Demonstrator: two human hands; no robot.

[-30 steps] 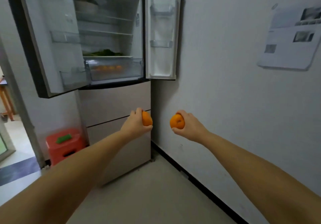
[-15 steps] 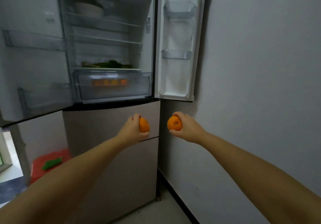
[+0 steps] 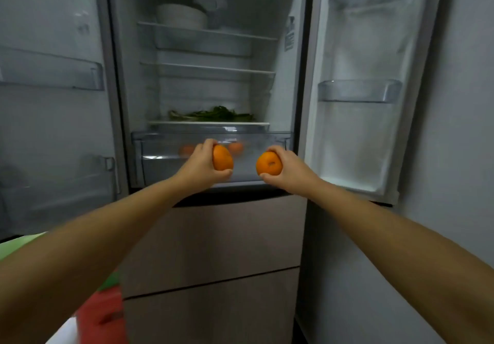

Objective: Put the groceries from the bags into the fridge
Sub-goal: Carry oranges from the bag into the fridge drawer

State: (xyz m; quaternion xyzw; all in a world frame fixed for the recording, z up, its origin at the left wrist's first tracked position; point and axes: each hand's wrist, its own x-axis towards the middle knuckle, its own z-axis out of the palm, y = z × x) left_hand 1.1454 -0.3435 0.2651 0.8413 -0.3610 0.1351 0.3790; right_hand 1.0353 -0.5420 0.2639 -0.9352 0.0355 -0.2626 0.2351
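Step in hand: carrying fruit to the open fridge point(image 3: 299, 82); left hand point(image 3: 201, 166) grips one orange point(image 3: 222, 158), right hand point(image 3: 290, 170) grips another orange point(image 3: 268, 164), both at frame centre before the clear crisper drawer point(image 3: 160, 156). Next, by judgement: lift both over the drawer's front wall, which bars a straight reach, beside oranges already inside point(image 3: 235, 148). Also present: greens point(image 3: 213, 114) on the shelf above, white bowl point(image 3: 181, 17) at upper centre.
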